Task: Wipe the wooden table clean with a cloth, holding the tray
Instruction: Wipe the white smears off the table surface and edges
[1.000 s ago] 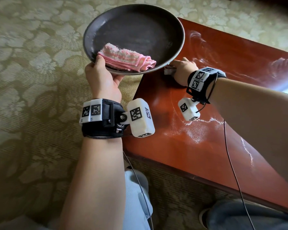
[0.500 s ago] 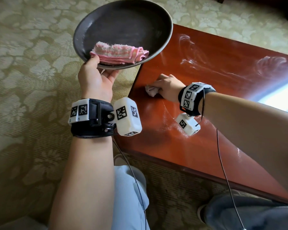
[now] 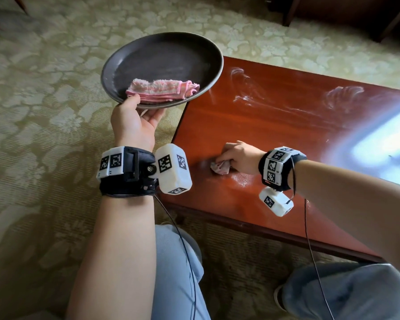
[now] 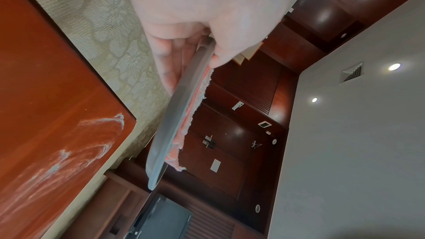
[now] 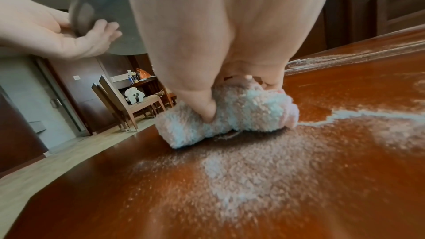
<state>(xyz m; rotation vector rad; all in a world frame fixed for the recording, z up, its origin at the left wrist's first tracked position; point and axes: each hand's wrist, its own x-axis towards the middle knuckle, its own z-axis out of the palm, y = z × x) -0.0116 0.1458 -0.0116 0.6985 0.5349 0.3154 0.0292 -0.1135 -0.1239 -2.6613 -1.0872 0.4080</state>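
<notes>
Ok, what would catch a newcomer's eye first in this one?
Probably the white powder smeared over the red-brown wooden table, with the right hand pressing a bunched cloth into it. Next, the dark round tray the left hand holds beyond the table's edge, carrying a folded pink cloth.

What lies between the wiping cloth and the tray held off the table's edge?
Nothing visible: bare tabletop runs from the wiping cloth in the right hand toward the tray gripped by the left hand.
</notes>
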